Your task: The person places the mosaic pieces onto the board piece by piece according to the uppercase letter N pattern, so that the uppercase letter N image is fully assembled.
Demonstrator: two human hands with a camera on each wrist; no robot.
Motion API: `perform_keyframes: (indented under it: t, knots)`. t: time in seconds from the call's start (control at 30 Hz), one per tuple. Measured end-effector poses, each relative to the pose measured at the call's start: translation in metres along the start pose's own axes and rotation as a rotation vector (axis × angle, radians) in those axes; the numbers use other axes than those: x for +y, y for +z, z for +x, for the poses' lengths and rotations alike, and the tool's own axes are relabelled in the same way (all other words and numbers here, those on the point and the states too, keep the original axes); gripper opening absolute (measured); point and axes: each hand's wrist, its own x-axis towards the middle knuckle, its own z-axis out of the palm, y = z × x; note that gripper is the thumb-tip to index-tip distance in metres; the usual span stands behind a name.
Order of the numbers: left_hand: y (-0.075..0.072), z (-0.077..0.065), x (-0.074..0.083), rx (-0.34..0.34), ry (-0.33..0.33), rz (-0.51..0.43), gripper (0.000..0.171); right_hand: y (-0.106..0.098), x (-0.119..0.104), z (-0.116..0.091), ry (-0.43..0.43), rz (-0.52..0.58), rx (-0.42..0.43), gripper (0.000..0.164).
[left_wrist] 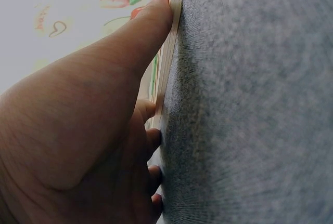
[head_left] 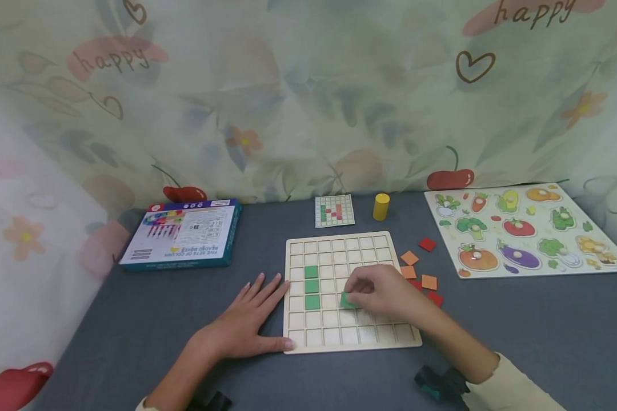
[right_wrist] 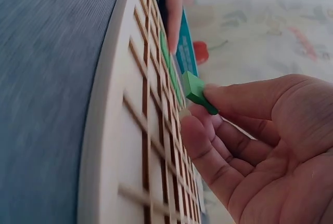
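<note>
My right hand (head_left: 380, 291) pinches a green square tile (right_wrist: 193, 86) between thumb and fingers, just over the wooden grid board (head_left: 331, 337). In the right wrist view the tile is tilted above the cells. Three green tiles (head_left: 312, 286) sit one below another in a column near the board's left side. My left hand (head_left: 244, 326) lies spread along the left edge, its thumb on the lower left corner and its fingertips by the rim. The left wrist view shows that thumb (left_wrist: 151, 18) resting along the board's edge.
Several loose red and orange tiles (head_left: 429, 282) lie right of the board, some partly behind my right hand. Behind it are a small pattern card (head_left: 334, 197) and a yellow cylinder (head_left: 381, 207). A flat box (head_left: 205, 228) lies at left, a vegetable picture board (head_left: 485, 220) at right.
</note>
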Motion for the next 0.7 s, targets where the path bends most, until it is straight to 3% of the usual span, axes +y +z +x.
perform_keyframes:
  t: [0.4,0.7]
  knots:
    - [-0.001,-0.001,0.0,0.018,0.007,-0.003,0.095,0.03,-0.026,0.018,-0.069,-0.03,-0.09,0.009]
    - [-0.001,-0.001,0.001,0.001,-0.009,0.011,0.095,0.047,-0.032,0.024,-0.146,-0.113,-0.097,0.009]
